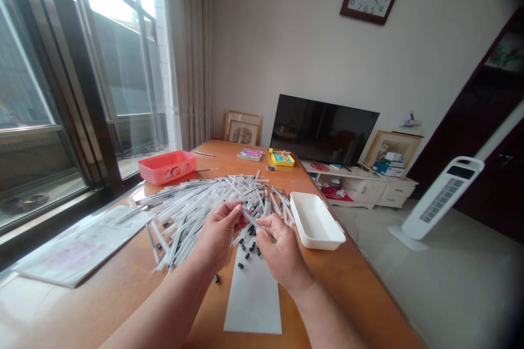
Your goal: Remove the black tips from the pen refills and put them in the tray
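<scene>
Between both hands is a slim grey translucent tube (250,219) that looks like a pen barrel. My left hand (223,229) pinches its far end between thumb and fingers. The near end sits in the closed fingers of my right hand (279,245). Beyond the hands spreads a large heap of similar tubes (190,212), some with dark parts inside. Several small black plugs or caps (240,265) lie below the hands, most of them on a white paper sheet (252,305). What each tube's ends look like is too small to tell.
A white plastic tray (313,218) stands right of the hands, near the table's right edge. Behind the heap are a pink plastic basket (167,168), a booklet (250,154) and a yellow box (281,158). A large flat printed sheet or book (82,248) lies at the left.
</scene>
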`<state>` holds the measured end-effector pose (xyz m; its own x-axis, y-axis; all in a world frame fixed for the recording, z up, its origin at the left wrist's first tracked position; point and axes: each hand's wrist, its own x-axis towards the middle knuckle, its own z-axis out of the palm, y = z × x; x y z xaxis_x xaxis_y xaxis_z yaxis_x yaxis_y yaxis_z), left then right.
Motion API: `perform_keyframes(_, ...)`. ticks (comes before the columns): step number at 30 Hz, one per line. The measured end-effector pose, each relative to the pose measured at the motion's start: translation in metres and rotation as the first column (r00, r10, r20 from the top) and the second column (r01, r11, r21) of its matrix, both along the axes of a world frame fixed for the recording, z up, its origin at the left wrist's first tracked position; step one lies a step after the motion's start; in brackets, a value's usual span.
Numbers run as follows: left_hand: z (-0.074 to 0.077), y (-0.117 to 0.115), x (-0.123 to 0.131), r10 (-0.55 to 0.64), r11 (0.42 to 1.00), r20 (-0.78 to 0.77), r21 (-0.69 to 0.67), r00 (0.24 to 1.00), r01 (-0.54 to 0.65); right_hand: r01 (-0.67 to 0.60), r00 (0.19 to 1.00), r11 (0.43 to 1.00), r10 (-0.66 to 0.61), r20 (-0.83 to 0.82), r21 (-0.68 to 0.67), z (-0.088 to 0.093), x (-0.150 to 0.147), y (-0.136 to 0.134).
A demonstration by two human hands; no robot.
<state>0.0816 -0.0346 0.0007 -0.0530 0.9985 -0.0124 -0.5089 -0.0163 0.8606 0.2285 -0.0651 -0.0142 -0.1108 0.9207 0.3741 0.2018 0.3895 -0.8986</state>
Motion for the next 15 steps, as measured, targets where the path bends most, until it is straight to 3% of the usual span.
perform_keyframes(5, -0.002, 0.003, -0.002, 0.009, 1.000, 0.000, -0.008, 1.000, -0.009, -0.031, 0.999, 0.999, 0.031, -0.017, -0.018, 0.007, 0.002, -0.001)
perform_keyframes(11, -0.005, 0.012, -0.009, 0.073, 0.997, 0.022, 0.023, 0.997, -0.074, 0.007, 0.998, 0.968, -0.024, -0.064, -0.250, 0.020, 0.022, -0.001)
perform_keyframes(15, -0.004, 0.014, -0.010, 0.028, 0.999, 0.012, 0.043, 1.000, -0.028, -0.024, 0.999, 0.947, 0.014, -0.034, -0.320, 0.026, 0.036, -0.001)
